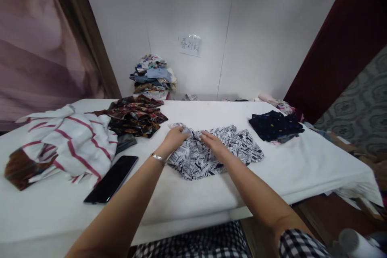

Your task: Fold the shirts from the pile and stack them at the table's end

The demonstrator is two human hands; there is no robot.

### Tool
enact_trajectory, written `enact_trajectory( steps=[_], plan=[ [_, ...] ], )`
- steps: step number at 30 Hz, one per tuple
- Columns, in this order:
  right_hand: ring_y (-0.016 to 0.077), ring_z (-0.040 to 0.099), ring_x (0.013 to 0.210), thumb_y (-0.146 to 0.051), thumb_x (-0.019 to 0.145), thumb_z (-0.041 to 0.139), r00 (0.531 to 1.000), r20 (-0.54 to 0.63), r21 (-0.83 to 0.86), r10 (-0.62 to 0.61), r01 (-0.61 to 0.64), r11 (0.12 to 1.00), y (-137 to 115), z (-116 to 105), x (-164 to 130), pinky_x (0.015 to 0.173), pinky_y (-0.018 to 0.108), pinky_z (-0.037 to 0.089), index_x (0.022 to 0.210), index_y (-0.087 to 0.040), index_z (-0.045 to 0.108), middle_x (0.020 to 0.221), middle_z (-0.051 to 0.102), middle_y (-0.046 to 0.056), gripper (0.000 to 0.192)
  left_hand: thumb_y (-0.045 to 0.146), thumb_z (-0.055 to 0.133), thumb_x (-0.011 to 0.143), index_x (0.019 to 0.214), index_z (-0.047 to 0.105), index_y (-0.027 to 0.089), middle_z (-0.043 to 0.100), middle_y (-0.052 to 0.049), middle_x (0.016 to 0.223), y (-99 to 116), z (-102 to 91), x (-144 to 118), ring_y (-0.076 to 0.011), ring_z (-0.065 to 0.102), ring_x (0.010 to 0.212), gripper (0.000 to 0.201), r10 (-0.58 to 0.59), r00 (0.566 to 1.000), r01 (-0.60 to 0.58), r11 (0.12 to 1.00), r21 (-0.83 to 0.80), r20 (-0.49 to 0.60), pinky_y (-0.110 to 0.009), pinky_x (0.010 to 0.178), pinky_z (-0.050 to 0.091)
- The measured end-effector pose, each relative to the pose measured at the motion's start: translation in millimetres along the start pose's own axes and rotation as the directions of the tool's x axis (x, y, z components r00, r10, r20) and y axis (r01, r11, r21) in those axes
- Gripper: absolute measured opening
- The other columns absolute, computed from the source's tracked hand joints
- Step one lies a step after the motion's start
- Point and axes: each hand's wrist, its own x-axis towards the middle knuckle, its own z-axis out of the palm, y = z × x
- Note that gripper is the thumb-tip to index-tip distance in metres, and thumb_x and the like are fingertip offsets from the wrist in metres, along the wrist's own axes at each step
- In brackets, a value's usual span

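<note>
**Q:** what's the cloth you've got in front of you, and where is it?

**A:** black-and-white print cloth (211, 151), crumpled, lying flat-ish on the desk (187, 197) right in the middle, a bit back from the near edge. My left hand (175, 137) is at its upper left corner, fingers curled in and pinching a bunch of the fabric. My right hand (214, 143) lies on top of it, palm down, fingers stretched toward the left one, pressing more than gripping. The two hands nearly meet over the cloth's top edge.

**Q:** and around it?

**A:** bracelet (157, 159) on my left wrist. Left of that arm a phone (111, 179) lies screen up, dark. Further left a white shirt with red stripes (72, 143), bunched up. Behind that a dark patterned garment (136, 117), touching the striped one. Off to the right, well apart from the print cloth, a folded navy piece (275, 125) with small dots. Against the back wall there's a clothes pile (152, 77), and a paper note (190, 45) taped to the wall above it.
</note>
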Motion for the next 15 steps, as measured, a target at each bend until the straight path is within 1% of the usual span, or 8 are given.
enact_trajectory(
  steps=[2, 4, 7, 8, 9, 11, 13, 15],
  plan=[
    [0.0238, 0.061, 0.116, -0.05, 0.084, 0.058, 0.998, -0.029, 0.149, 0.055, -0.05, 0.988, -7, -20, -10, 0.104, 0.044, 0.043, 0.135, -0.025, 0.053, 0.13, 0.063, 0.008, 0.057, 0.025, 0.062, 0.073, 0.089, 0.066, 0.014, 0.071, -0.007, 0.092, 34, 23.0, 1, -0.0215, 0.061, 0.091, 0.02, 0.056, 0.996, -0.053, 0.998, -0.045, 0.071, -0.03, 0.078, 0.046],
    [0.0255, 0.065, 0.109, -0.055, 0.087, 0.049, 0.995, -0.048, 0.242, 0.088, -0.074, 0.967, -10, -40, -20, 0.097, 0.045, 0.048, 0.135, -0.022, 0.051, 0.125, 0.066, 0.01, 0.057, 0.033, 0.061, 0.079, 0.106, 0.066, 0.015, 0.072, -0.007, 0.097, 61, 46.6, -2, -0.019, 0.064, 0.09, 0.033, 0.113, 0.975, -0.084, 0.984, -0.155, 0.191, -0.027, 0.078, 0.048],
    [0.0282, 0.065, 0.107, -0.056, 0.089, 0.044, 0.983, -0.128, 0.226, 0.131, -0.099, 0.969, -2, -71, -33, 0.093, 0.047, 0.05, 0.131, -0.018, 0.055, 0.119, 0.068, 0.012, 0.057, 0.045, 0.054, 0.087, 0.13, 0.054, 0.017, 0.069, -0.01, 0.115, 76, 70.8, -9, -0.0183, 0.065, 0.097, 0.052, 0.212, 0.894, -0.049, 0.922, -0.384, 0.395, -0.027, 0.078, 0.051],
    [0.0281, 0.064, 0.108, -0.053, 0.088, 0.047, 0.974, -0.174, 0.212, 0.142, -0.104, 0.972, 3, -81, -37, 0.094, 0.047, 0.05, 0.131, -0.018, 0.054, 0.12, 0.068, 0.012, 0.056, 0.046, 0.055, 0.087, 0.13, 0.054, 0.017, 0.067, -0.011, 0.121, 72, 74.4, -10, -0.0193, 0.064, 0.101, 0.052, 0.223, 0.887, -0.044, 0.912, -0.407, 0.404, -0.027, 0.08, 0.051],
    [0.0274, 0.064, 0.109, -0.048, 0.086, 0.052, 0.964, -0.219, 0.202, 0.153, -0.109, 0.973, 10, -89, -40, 0.095, 0.046, 0.049, 0.133, -0.018, 0.053, 0.121, 0.067, 0.012, 0.055, 0.046, 0.056, 0.086, 0.127, 0.057, 0.018, 0.065, -0.011, 0.125, 65, 75.8, -10, -0.0201, 0.063, 0.104, 0.05, 0.207, 0.904, -0.052, 0.921, -0.386, 0.374, -0.028, 0.082, 0.051],
    [0.0255, 0.065, 0.107, -0.037, 0.08, 0.063, 0.947, -0.274, 0.2, 0.168, -0.114, 0.973, 23, -101, -45, 0.096, 0.045, 0.049, 0.139, -0.02, 0.046, 0.124, 0.066, 0.011, 0.064, 0.044, 0.057, 0.085, 0.117, 0.063, 0.019, 0.066, -0.008, 0.125, 45, 74.3, -9, -0.0211, 0.062, 0.107, 0.041, 0.113, 0.966, -0.052, 0.966, -0.252, 0.234, -0.029, 0.087, 0.049],
    [0.0243, 0.067, 0.102, -0.029, 0.074, 0.068, 0.948, -0.269, 0.174, 0.168, -0.124, 0.977, 32, -108, -45, 0.095, 0.044, 0.05, 0.145, -0.022, 0.039, 0.123, 0.066, 0.01, 0.076, 0.042, 0.055, 0.087, 0.114, 0.064, 0.019, 0.066, -0.009, 0.125, 22, 70.8, -5, -0.022, 0.061, 0.109, 0.037, 0.001, 0.993, 0.017, 0.989, -0.15, 0.119, -0.031, 0.091, 0.047],
    [0.0239, 0.067, 0.102, -0.023, 0.071, 0.068, 0.953, -0.267, 0.081, 0.146, -0.129, 0.988, 35, -109, -40, 0.096, 0.043, 0.05, 0.146, -0.023, 0.039, 0.124, 0.065, 0.01, 0.08, 0.041, 0.052, 0.088, 0.119, 0.06, 0.016, 0.064, -0.013, 0.127, 4, 69.4, -3, -0.0228, 0.062, 0.108, 0.041, -0.098, 0.991, 0.109, 0.987, -0.122, 0.094, -0.032, 0.088, 0.048]
  ],
)
